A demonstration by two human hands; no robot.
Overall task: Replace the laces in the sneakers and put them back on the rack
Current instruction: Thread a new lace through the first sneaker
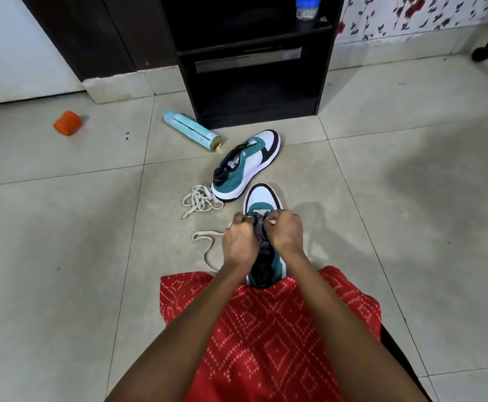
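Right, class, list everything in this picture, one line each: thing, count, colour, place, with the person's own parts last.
Rack: one, black; against the wall.
Jar: one, blue-lidded; on rack shelf.
Near sneaker: one, teal, white and black; floor, nearest the person.
Far sneaker: one, same colours; tipped sideways before the rack.
Threaded lace: one, cream; trails left from near sneaker.
Loose lace: one bundle, cream; floor, left of far sneaker.
Spray can: one, pale blue; lying left of rack.
Orange object: one; floor, far left.
Red patterned garment: one; over the lap.
Left hand, right hand: two; each pinching the threaded lace.
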